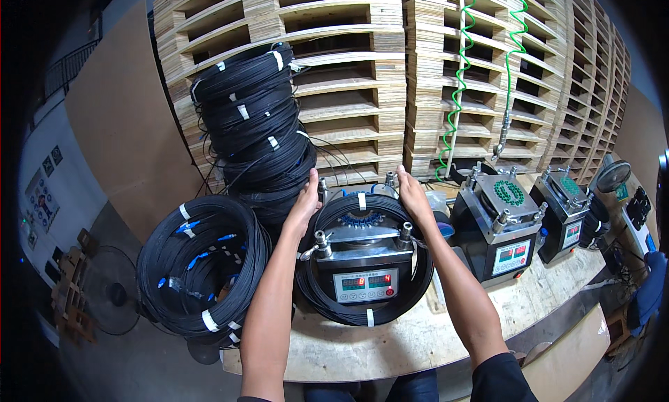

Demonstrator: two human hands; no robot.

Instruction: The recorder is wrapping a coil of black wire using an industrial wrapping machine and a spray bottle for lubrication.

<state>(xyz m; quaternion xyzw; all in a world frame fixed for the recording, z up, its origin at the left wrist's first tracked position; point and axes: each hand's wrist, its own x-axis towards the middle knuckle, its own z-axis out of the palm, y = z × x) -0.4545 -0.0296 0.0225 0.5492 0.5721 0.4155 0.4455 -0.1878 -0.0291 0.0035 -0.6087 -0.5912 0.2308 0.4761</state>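
Head view: left hand [304, 201] and right hand [412, 193] grip the far rim of the black cable coil [364, 317], fingers curled over it (steadying it around the machine [364, 263]).

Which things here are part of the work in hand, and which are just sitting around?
In hand:
- left hand and right hand, gripping the far rim of the black cable coil
- the machine with the red display, ringed by that coil

Lying about:
- tall stack of cable coils
- coil pile at the left
- two further machines
- wooden pallets
- green coiled hose
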